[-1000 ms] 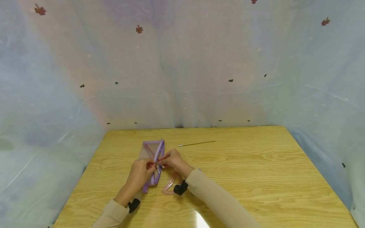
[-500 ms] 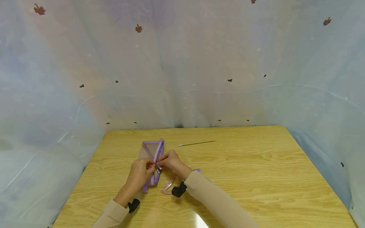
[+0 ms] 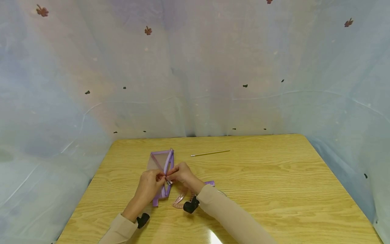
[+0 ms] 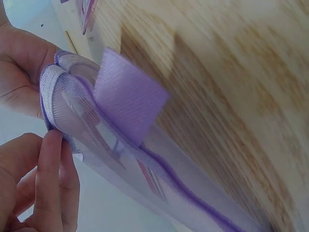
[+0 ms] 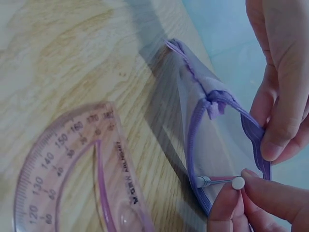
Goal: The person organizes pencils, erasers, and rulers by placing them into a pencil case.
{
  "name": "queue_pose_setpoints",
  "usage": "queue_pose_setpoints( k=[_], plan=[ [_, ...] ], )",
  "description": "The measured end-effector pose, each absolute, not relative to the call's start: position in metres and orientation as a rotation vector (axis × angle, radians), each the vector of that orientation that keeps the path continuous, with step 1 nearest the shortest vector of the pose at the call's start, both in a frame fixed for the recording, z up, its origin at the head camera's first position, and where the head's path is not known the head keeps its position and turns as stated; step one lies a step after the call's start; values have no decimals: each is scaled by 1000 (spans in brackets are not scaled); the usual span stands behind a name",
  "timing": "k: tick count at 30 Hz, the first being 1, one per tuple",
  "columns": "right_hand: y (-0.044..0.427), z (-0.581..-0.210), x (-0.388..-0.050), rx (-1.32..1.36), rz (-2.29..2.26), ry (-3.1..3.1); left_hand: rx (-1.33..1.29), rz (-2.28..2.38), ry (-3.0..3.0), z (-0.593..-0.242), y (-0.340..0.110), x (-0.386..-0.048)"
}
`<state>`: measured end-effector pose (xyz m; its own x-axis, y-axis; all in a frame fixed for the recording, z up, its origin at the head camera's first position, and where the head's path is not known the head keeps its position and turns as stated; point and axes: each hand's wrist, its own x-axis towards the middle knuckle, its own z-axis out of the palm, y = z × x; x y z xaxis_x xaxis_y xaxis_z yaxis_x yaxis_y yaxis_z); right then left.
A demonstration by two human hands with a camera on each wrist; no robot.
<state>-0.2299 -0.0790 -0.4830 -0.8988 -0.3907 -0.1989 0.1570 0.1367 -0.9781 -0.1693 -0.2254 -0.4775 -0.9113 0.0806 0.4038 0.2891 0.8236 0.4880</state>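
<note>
A purple-trimmed mesh pencil case (image 3: 155, 161) lies at the left of the table, its zipped mouth spread apart. My left hand (image 3: 148, 183) pinches one edge of that mouth, as the left wrist view shows with the left fingers (image 4: 48, 179) on the rim. At the opening, my right hand (image 3: 184, 175) pinches a pencil by its white eraser end (image 5: 237, 182); most of its shaft is hidden. Another eraser-tipped pencil (image 5: 202, 181) leans inside the case. Through the mesh, slim items show in the left wrist view, too blurred to name.
A pink clear protractor (image 5: 46, 179) lies just right of the case, partly under my right wrist. A purple-edged item (image 3: 210, 183) shows behind the right sleeve. Farther back rests a yellow pencil (image 3: 210, 153). A pale curtain (image 3: 195, 67) hangs behind the wooden table (image 3: 274, 176).
My right hand has moved slightly left toward the case mouth, and the pencil in it has slid further into the case. My left hand keeps its place on the rim.
</note>
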Motion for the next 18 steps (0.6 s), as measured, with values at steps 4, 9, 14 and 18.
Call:
queue_pose_setpoints(
  k=[4,9,14,18],
  plan=[
    [-79,-486,-231,-236,-1794,2022,-287,-775,-2628,-479,-226,-169],
    [-79,-486,-230,-236,-1764,2048,-294,-762,-2614,-479,-226,-169],
    [-79,-484,-229,-238,-1766,2060,-293,-788,-2622,-479,-226,-170],
    [-81,-485,-229,-231,-1765,2096,-293,-803,-2632,-478,-225,-170]
  ],
)
